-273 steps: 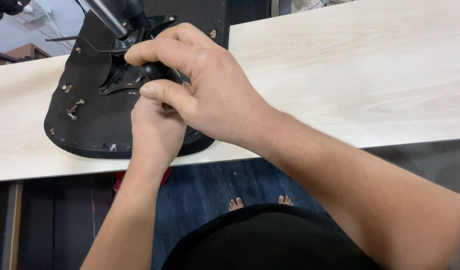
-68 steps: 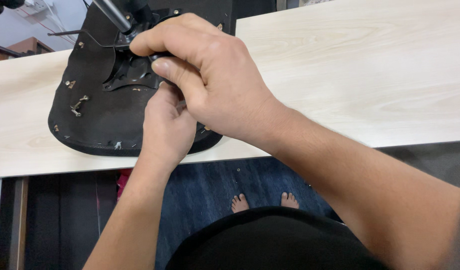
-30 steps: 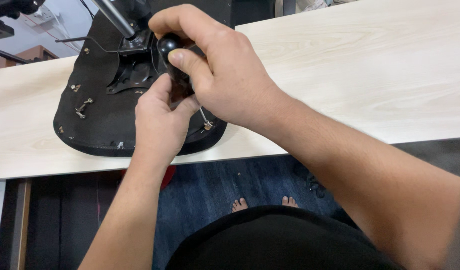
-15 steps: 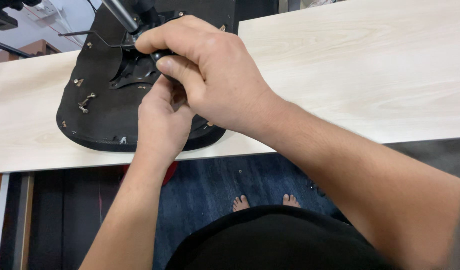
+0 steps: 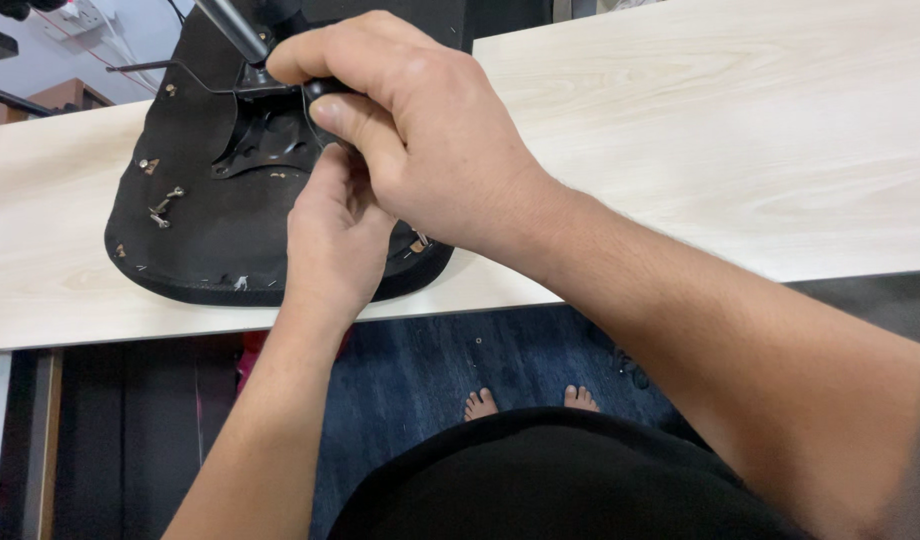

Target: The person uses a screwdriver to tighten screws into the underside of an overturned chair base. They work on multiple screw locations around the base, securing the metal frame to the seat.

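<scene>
An upturned black chair seat lies on a light wooden table, its black metal bracket facing up. My right hand is closed around a black tool handle held over that bracket. My left hand reaches up from below, its fingertips tucked under the right hand at the tool; what they touch is hidden. Loose screws rest on the seat's left part.
A shiny metal rod and a thin wire lever stick out of the bracket at the top. The seat overhangs the table's near edge. Below are blue carpet and my bare feet.
A second ago my right hand was lifted and the round black handle showed. It has come back down over the bracket and covers most of the handle. The left hand has stayed under it.
</scene>
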